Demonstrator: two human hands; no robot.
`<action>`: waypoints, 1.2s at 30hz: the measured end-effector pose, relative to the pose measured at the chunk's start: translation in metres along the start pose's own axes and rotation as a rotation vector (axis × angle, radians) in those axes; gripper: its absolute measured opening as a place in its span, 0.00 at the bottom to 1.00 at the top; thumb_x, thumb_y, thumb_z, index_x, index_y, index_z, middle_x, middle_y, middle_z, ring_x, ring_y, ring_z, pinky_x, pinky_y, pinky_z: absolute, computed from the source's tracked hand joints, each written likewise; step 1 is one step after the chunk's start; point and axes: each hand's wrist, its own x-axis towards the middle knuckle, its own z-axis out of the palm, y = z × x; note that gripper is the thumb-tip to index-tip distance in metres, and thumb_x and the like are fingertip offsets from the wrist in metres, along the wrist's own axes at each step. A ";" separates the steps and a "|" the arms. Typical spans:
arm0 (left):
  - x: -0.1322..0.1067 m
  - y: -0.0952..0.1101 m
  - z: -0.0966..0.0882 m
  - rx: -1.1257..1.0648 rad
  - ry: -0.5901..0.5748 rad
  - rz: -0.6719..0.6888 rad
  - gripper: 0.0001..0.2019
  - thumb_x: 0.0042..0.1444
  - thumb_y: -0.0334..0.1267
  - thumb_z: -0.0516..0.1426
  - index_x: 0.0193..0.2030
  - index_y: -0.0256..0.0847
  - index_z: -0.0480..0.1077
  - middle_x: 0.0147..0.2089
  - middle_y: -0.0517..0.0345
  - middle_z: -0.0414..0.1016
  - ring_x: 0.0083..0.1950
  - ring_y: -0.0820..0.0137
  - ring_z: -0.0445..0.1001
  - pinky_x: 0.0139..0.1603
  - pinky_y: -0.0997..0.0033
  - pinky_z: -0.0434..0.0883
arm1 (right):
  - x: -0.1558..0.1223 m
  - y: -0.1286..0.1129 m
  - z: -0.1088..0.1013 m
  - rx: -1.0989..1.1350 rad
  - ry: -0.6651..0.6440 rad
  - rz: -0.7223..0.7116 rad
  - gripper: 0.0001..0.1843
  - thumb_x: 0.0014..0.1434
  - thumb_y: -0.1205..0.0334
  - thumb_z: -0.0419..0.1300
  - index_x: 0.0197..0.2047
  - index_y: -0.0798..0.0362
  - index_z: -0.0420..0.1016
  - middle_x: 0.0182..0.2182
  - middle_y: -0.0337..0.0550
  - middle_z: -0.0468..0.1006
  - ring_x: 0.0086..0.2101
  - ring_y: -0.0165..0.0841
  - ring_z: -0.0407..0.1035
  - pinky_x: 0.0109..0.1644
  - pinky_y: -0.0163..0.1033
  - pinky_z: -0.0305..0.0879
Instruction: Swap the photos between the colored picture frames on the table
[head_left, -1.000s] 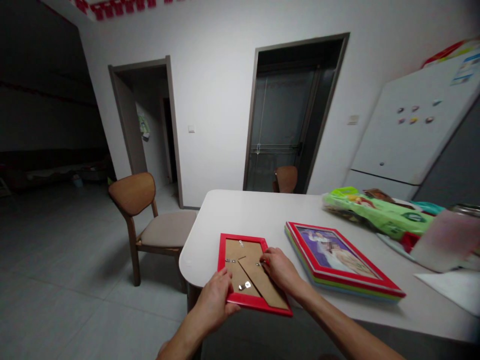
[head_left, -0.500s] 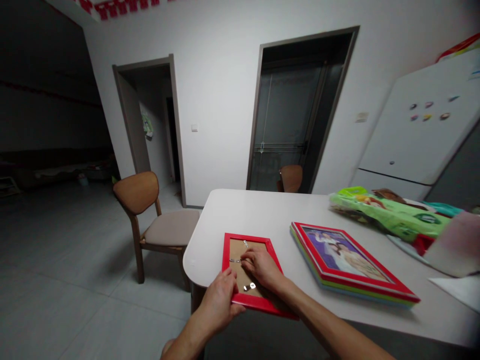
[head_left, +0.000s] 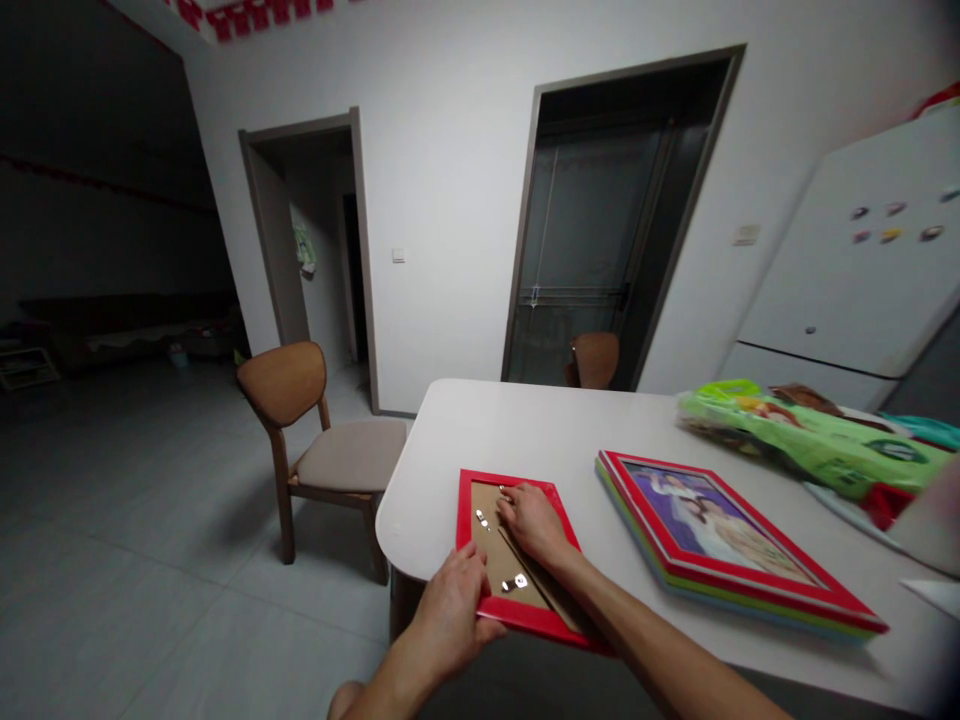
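Note:
A red picture frame [head_left: 551, 625] lies face down at the table's near edge, with its brown backing board [head_left: 491, 555] showing. My left hand [head_left: 454, 600] is closed around the frame's near left corner, thumb below and fingers on top. My right hand [head_left: 531, 520] reaches over the board, its fingertips pinched at the small metal clip [head_left: 502, 489] by the far side; the fingers partly cover that clip. Two more clips show, a left clip [head_left: 481, 518] and a near clip [head_left: 516, 583]. A dark line, perhaps the folded stand's edge, runs beside my right hand.
Right of my hands, a stack of picture frames [head_left: 757, 590] has a red one with a photo on top. Behind it lie a green plastic package [head_left: 802, 435] and other items on the white table [head_left: 517, 415]. A wooden chair [head_left: 285, 385] stands at the left.
My right hand has moved from the left clip to the far one. The left clip now sits at a different angle. My left hand keeps its hold on the frame.

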 end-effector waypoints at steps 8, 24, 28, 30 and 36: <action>0.003 0.017 -0.001 -0.022 -0.058 -0.006 0.30 0.37 0.34 0.62 0.50 0.34 0.59 0.54 0.43 0.60 0.58 0.60 0.53 0.57 0.61 0.54 | 0.009 0.022 0.004 -0.065 0.012 0.152 0.16 0.52 0.61 0.46 0.40 0.49 0.72 0.38 0.48 0.70 0.40 0.37 0.62 0.39 0.38 0.56; 0.004 0.011 0.008 -0.047 0.005 0.023 0.19 0.36 0.33 0.62 0.38 0.38 0.65 0.55 0.47 0.59 0.58 0.60 0.53 0.57 0.59 0.53 | -0.071 0.025 -0.040 0.062 -0.086 -0.030 0.21 0.43 0.57 0.55 0.42 0.51 0.70 0.38 0.48 0.71 0.38 0.37 0.64 0.41 0.37 0.57; 0.006 0.013 0.005 -0.157 0.067 -0.035 0.24 0.39 0.33 0.60 0.46 0.37 0.61 0.58 0.45 0.54 0.58 0.61 0.53 0.57 0.60 0.53 | -0.064 0.022 -0.045 0.121 -0.069 0.017 0.22 0.42 0.62 0.53 0.43 0.56 0.69 0.37 0.49 0.72 0.38 0.36 0.65 0.41 0.36 0.58; 0.010 0.014 0.002 -0.248 0.145 -0.077 0.23 0.41 0.32 0.57 0.48 0.37 0.59 0.55 0.46 0.59 0.56 0.63 0.57 0.55 0.63 0.55 | -0.059 0.018 -0.052 0.117 -0.063 0.029 0.21 0.42 0.61 0.52 0.41 0.56 0.70 0.35 0.49 0.73 0.36 0.37 0.66 0.40 0.37 0.59; 0.030 0.000 -0.013 -0.637 0.392 -0.244 0.18 0.45 0.28 0.50 0.46 0.38 0.59 0.43 0.54 0.70 0.44 0.69 0.69 0.45 0.70 0.65 | -0.050 -0.019 -0.067 0.201 -0.029 -0.057 0.18 0.44 0.58 0.53 0.39 0.54 0.72 0.34 0.48 0.72 0.35 0.36 0.66 0.37 0.35 0.60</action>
